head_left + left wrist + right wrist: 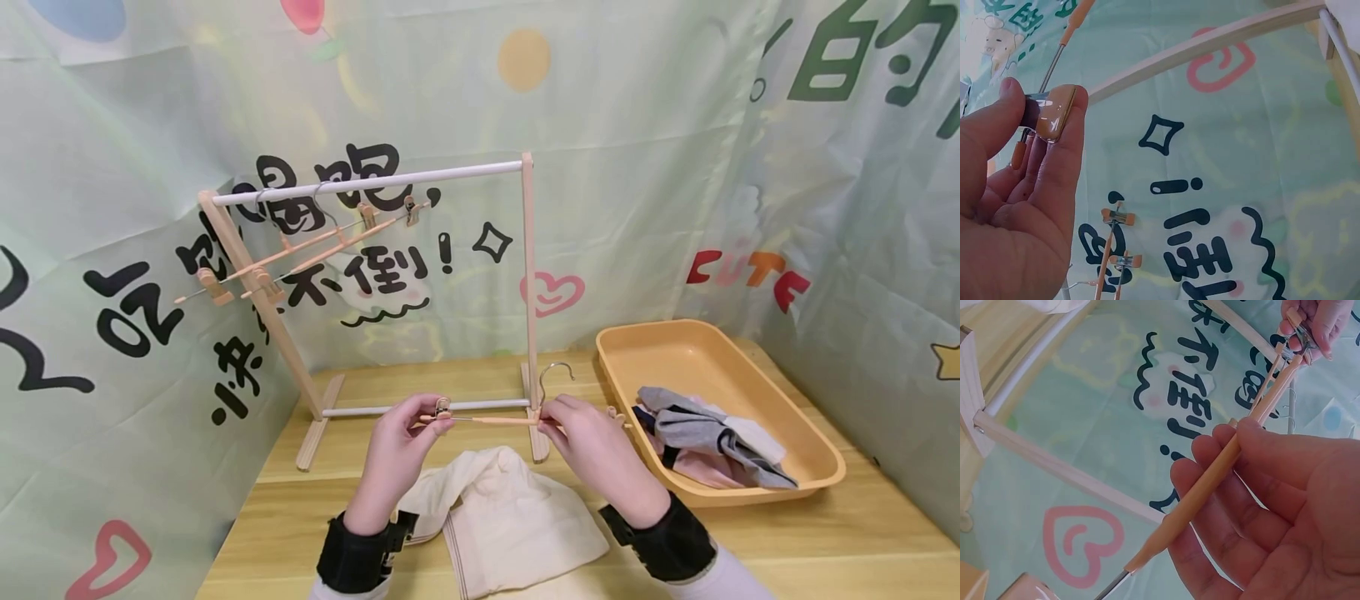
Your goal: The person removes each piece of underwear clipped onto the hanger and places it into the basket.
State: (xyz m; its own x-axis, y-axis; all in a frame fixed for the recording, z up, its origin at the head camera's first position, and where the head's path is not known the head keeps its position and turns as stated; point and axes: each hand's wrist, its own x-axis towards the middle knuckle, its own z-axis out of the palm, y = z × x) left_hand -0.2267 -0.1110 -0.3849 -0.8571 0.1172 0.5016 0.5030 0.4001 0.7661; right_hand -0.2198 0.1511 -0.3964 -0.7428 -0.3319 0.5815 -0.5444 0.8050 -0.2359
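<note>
Both hands hold up a clip hanger (501, 420) with a peach bar and a metal hook, level in front of the rack. My left hand (397, 450) pinches the clip (1055, 114) at its left end between thumb and fingers. Near the hook's base, my right hand (600, 446) grips the middle of the bar (1207, 481), thumb on one side and fingers on the other. The far clip shows just past the right hand. Below the hands a cream garment (517, 525) with a stitched hem lies bunched on the table; nothing hangs from the held hanger.
A wooden rack (528, 275) with a white top rail stands behind the hands. Two bare clip hangers (330, 242) hang toward its left side. At the right sits an orange tub (690, 350) with a pile of grey, pink and dark clothes (705, 437). Printed curtains enclose the table.
</note>
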